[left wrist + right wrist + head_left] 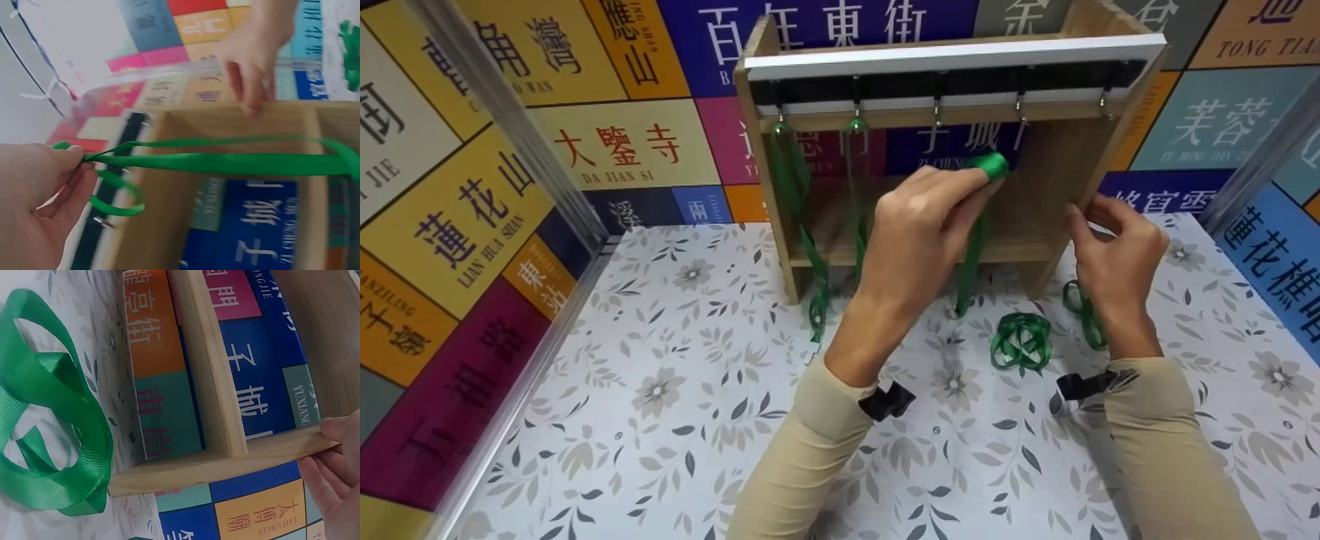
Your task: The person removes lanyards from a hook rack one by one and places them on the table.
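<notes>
My left hand [915,232] pinches a green ribbon lanyard [225,164] between thumb and fingertips, in front of the middle hooks of a wooden rack [1080,157]. Part of this lanyard bunches above the fingers and its strands hang toward the table. In the left wrist view a small loop curls below the fingertips. On the rack's right side panel rests my right hand [1117,255]; thumb and fingers hold its front edge, as the right wrist view shows. Two green lanyards hang from the leftmost hooks, one at the far left [791,172] and one beside it [859,195].
A coiled green lanyard [1021,341] lies on the flower-patterned tabletop [660,450] before the rack. Another green lanyard [1086,315] lies partly behind the right hand. Metal hooks [1020,107] line a black strip on the rack's front. Sign-patterned panels [637,154] stand around the table.
</notes>
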Demonstrator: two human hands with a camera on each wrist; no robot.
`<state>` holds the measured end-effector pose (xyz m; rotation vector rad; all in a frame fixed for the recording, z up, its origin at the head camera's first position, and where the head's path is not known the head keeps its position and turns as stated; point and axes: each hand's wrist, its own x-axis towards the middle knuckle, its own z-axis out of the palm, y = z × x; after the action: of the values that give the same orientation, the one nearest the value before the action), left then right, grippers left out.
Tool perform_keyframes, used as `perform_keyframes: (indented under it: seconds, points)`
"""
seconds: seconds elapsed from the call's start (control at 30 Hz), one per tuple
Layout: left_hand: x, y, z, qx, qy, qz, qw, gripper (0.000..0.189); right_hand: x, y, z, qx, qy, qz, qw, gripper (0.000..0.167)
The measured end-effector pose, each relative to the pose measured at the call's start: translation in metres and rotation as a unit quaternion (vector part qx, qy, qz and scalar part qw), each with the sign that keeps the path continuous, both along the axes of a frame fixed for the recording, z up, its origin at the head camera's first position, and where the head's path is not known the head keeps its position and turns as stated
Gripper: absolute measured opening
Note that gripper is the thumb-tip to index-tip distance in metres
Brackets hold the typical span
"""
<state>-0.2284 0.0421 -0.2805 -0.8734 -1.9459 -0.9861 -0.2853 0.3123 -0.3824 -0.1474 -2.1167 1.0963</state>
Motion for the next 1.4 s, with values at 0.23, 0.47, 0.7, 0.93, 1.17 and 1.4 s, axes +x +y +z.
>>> perform_keyframes:
  seconds: [0.23,0.47,0.7,0.93,1.17,1.4]
  points:
    - [0.007,-0.004,0.006,-0.095,-0.097,-0.004,0.9907,0.019,-0.001,0.002,0.0,-0.003,-0.007,0.001,1.0,0.037]
    - [-0.008,-0.004,-0.009,-0.146,-0.09,0.052,0.9838,0.022,-0.001,0.003,-0.003,-0.005,-0.006,0.0,1.0,0.037]
    - [-0.018,-0.004,-0.014,-0.129,-0.037,0.069,0.9886,0.021,0.0,0.002,-0.005,0.008,0.004,-0.003,1.0,0.036]
    - [-0.023,0.0,-0.03,-0.24,-0.14,-0.062,0.9586,0.018,0.0,0.003,-0.004,0.005,0.003,-0.002,1.0,0.036]
    - [-0.027,-0.005,-0.047,-0.334,-0.235,-0.176,0.8959,0.011,0.0,0.001,-0.002,-0.003,-0.004,0.003,1.0,0.037]
    - [-0.026,-0.008,-0.064,-0.363,-0.25,-0.061,0.8956,0.017,-0.002,0.001,-0.002,-0.006,-0.008,0.0,0.9999,0.036]
